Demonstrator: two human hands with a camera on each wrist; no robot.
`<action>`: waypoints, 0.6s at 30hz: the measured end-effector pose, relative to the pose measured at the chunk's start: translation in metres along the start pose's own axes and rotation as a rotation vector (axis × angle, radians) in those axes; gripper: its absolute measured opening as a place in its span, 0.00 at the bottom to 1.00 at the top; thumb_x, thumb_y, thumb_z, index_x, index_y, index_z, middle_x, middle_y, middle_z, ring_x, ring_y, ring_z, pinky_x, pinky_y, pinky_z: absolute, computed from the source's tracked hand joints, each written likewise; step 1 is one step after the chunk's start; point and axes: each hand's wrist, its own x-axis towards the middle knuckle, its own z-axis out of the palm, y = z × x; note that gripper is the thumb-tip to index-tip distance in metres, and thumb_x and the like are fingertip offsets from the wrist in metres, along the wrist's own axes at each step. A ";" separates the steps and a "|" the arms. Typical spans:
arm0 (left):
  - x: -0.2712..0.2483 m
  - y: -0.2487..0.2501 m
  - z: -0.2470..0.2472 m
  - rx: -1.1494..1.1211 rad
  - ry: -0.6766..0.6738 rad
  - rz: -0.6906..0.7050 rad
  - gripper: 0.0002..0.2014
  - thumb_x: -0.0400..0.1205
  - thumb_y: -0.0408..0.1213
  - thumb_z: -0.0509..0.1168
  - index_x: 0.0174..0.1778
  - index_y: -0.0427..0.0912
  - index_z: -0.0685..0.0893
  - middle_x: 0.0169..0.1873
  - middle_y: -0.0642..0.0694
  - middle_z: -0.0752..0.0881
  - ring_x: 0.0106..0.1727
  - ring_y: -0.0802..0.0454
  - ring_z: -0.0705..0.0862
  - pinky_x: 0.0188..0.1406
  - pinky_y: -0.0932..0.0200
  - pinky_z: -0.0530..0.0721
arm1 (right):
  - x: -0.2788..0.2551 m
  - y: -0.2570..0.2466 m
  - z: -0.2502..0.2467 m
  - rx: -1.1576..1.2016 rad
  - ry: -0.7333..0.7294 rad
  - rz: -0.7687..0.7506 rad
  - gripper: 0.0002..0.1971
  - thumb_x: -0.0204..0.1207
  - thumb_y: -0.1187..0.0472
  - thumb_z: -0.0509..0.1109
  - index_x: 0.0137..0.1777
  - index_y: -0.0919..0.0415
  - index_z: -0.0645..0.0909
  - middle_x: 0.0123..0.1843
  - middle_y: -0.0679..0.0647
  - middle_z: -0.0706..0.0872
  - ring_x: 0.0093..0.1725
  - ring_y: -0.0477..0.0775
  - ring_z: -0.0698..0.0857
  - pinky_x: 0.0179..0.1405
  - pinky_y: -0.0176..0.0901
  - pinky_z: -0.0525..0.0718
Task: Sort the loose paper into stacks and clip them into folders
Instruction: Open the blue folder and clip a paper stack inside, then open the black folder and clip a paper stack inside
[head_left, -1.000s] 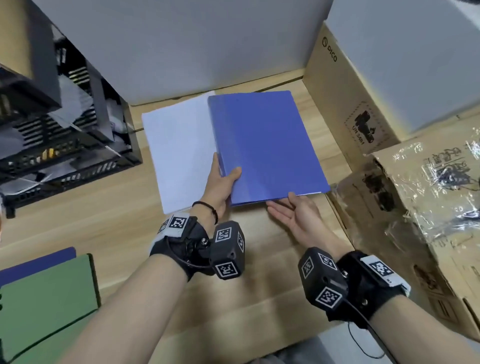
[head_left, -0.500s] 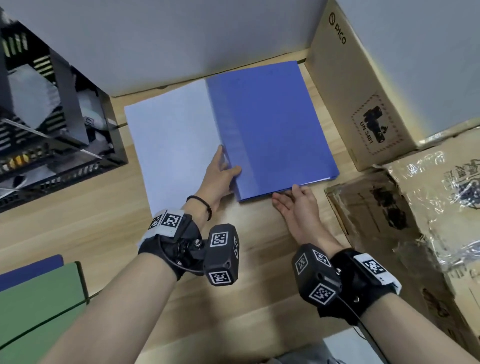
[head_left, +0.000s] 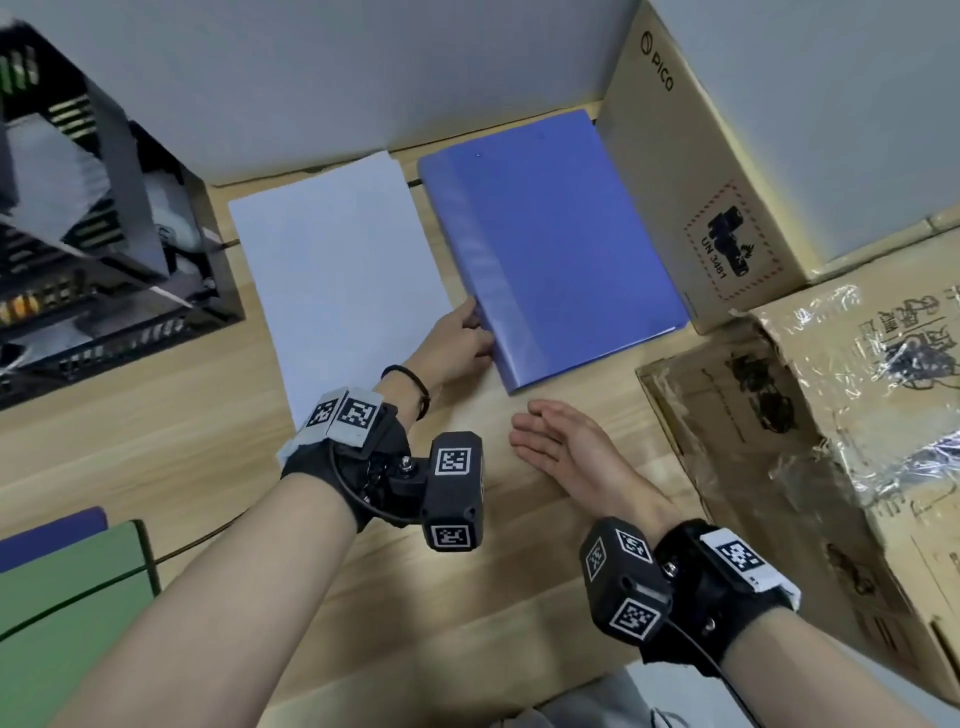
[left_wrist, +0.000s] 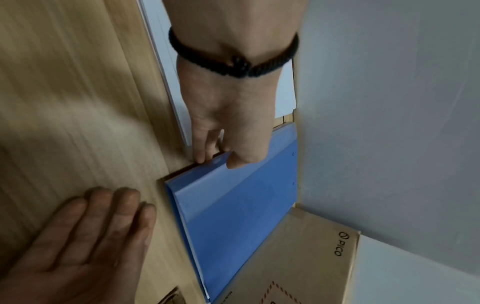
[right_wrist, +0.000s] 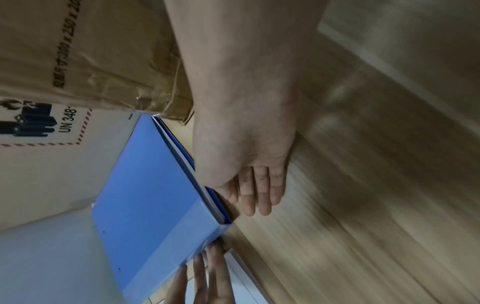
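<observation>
Left hand (head_left: 457, 343) pinching folder (head_left: 556, 244) at spine edge, thumb on cover. Right hand (head_left: 566, 447) hovering released, just short of folder's near edge. Paper (head_left: 337, 270) lying on desk (head_left: 156, 415) under left wrist. Folder judged light, stiff, slick; spine gripping advised.

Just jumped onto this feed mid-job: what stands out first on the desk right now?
The blue folder lies closed at the back of the wooden desk, its far corner by a cardboard box. The left hand holds its near left edge, thumb on the cover in the left wrist view. A white sheet of paper lies just left of it, and the right hand hovers open near the folder's front corner.
</observation>
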 end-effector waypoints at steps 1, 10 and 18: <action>-0.010 0.000 -0.006 -0.026 0.003 -0.006 0.24 0.82 0.21 0.58 0.71 0.48 0.75 0.47 0.49 0.82 0.44 0.52 0.81 0.45 0.61 0.82 | -0.002 0.003 0.002 -0.026 -0.007 0.010 0.09 0.87 0.62 0.56 0.61 0.64 0.75 0.55 0.63 0.86 0.52 0.61 0.87 0.60 0.52 0.83; -0.142 -0.079 -0.111 -0.205 0.252 -0.029 0.16 0.85 0.30 0.62 0.70 0.38 0.77 0.51 0.38 0.82 0.40 0.48 0.82 0.33 0.62 0.85 | -0.027 0.058 0.060 -0.258 -0.100 0.089 0.08 0.87 0.60 0.56 0.55 0.58 0.77 0.46 0.55 0.87 0.39 0.54 0.88 0.42 0.46 0.83; -0.282 -0.191 -0.210 -0.324 0.817 0.027 0.15 0.84 0.27 0.58 0.62 0.44 0.82 0.45 0.48 0.85 0.39 0.54 0.80 0.37 0.62 0.81 | -0.062 0.171 0.155 -0.472 -0.186 0.129 0.07 0.83 0.66 0.61 0.49 0.55 0.79 0.38 0.50 0.80 0.35 0.48 0.73 0.39 0.42 0.72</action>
